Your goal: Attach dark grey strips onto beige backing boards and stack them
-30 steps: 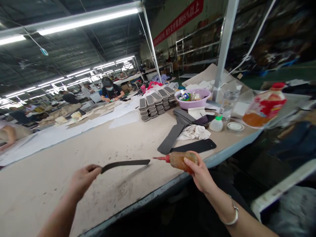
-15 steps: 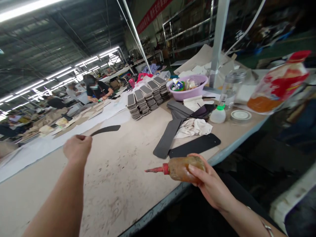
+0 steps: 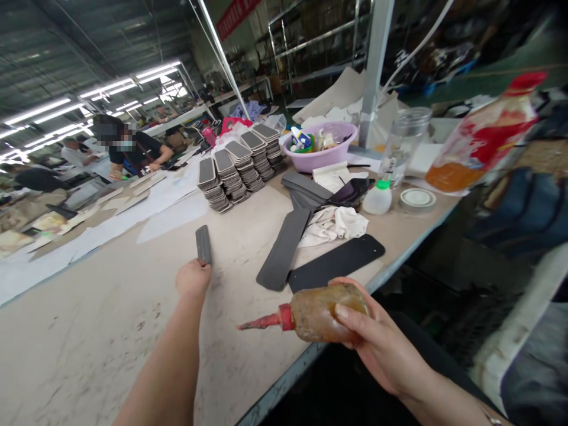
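My left hand (image 3: 193,278) pinches the near end of a dark grey strip (image 3: 203,244) over the table (image 3: 177,331). In my right hand (image 3: 373,331) is a squeeze bottle (image 3: 326,312) of amber liquid, held on its side with the red nozzle pointing left. Beyond the bottle lie a black strip (image 3: 337,261) with small holes and a dark grey strip (image 3: 284,251), beside a crumpled white cloth (image 3: 335,225). Stacks of small grey pieces with pale edges (image 3: 226,171) stand at the table's far side.
A purple basin (image 3: 322,155) holds small items. Near the right edge are a small white bottle (image 3: 377,198) with a green cap, a round lid (image 3: 417,200), a clear jar (image 3: 404,142) and a large red-capped bottle (image 3: 483,139). A masked person (image 3: 133,148) works at the far left.
My left hand has moved right with the grey strip, which has turned from pointing rightward to pointing away from me. My right hand still holds the bottle, now slightly lower and further left.
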### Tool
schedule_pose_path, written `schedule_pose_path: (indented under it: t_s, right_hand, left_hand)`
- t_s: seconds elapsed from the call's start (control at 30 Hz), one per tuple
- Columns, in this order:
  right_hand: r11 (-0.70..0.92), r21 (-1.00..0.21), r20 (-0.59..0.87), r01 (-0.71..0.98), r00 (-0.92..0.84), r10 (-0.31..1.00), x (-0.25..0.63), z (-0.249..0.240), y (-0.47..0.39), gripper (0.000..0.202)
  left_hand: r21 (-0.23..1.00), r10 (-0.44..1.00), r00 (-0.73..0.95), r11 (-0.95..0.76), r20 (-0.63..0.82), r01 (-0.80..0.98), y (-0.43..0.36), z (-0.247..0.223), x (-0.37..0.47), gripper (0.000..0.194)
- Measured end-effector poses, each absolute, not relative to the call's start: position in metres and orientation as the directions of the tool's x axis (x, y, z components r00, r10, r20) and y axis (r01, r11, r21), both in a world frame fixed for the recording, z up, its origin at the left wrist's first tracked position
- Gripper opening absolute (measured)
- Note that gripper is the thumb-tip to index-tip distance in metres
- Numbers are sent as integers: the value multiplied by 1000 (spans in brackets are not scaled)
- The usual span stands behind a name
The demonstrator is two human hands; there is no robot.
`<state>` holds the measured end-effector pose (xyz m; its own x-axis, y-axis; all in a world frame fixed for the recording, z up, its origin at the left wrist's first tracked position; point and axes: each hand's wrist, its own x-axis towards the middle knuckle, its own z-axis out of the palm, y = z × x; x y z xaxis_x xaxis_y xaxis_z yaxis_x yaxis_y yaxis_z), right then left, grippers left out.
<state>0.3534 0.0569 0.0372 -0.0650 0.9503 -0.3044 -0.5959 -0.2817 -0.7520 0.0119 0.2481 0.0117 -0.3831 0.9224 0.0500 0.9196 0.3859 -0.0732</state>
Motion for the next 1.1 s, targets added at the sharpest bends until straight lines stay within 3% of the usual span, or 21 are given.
schedule_pose_path:
  t_s: [0.37, 0.53, 0.73, 0.9, 1.1]
  right_hand:
    - [-320, -749, -342, -580, -75, 937, 357, 40, 59, 46]
    - [-334, -743, -339, -580, -103, 935, 358, 40, 59, 43]
    - [-346, -726, -348, -594, -116, 930, 359, 39, 60, 40]
    - [-365, -716, -363, -596, -128, 923, 360, 39, 59, 40]
    - [-365, -702, -355, -611, -143, 924, 361, 41, 60, 38]
  left_hand:
    - [-42, 932, -361, 362, 42, 931, 273, 8, 11, 28]
    - [-13, 910, -408, 410, 77, 912, 282, 4, 10, 40]
    - [7, 894, -441, 442, 75, 897, 283, 4, 10, 34]
    - [-78, 916, -363, 380, 168, 922, 274, 3, 7, 33]
    - [-162, 927, -371, 376, 60, 912, 257, -6, -2, 32]
